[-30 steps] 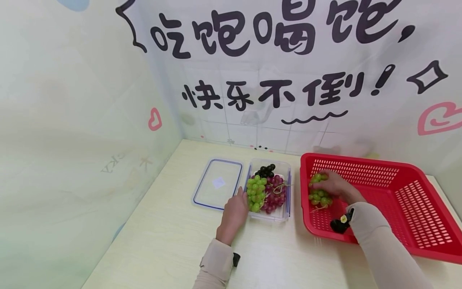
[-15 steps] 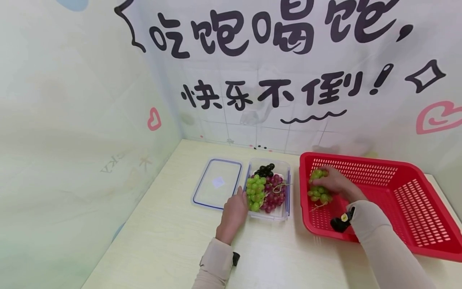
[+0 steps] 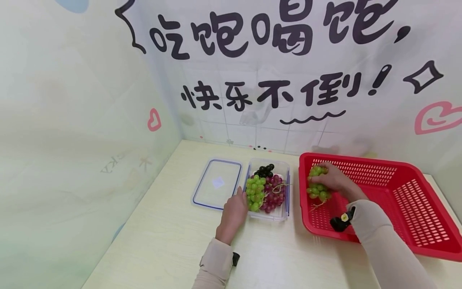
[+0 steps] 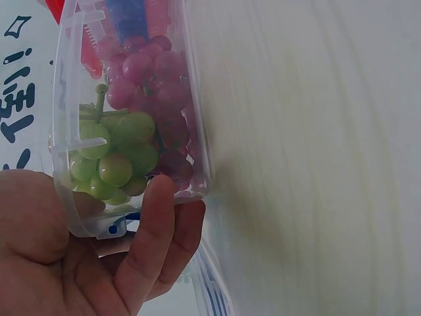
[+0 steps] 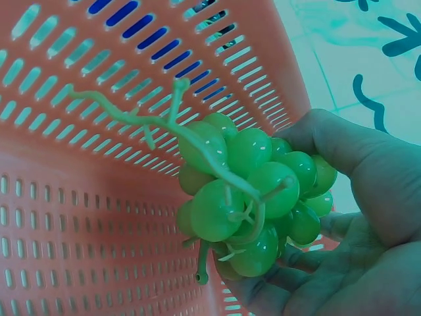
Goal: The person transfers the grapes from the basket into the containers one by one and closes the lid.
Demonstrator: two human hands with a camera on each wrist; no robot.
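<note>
My left hand [image 3: 234, 213] grips the left wall of a clear plastic food container [image 3: 268, 217]. In the left wrist view, the thumb goes over its rim and the fingers lie along the outside. Inside the container are a green grape bunch [image 3: 255, 192], a red grape bunch [image 3: 275, 197] and a small black grape bunch [image 3: 267, 170]. My right hand [image 3: 337, 180] holds another green grape bunch [image 5: 247, 181] within the red plastic basket [image 3: 375, 237], near its left wall. Thumb and fingers close around that bunch from opposite sides, and its bare stem points away from the palm.
Left of the container, a clear lid [image 3: 217, 182] with a blue seal lies flat on the pale wooden table [image 3: 159, 224]. A wall covering [image 3: 234, 136] with large black lettering stands behind. The basket's slotted walls rise around my right hand.
My right hand and the green grape bunch in it have shifted slightly up and back along the basket's left wall. My left hand stays on the container.
</note>
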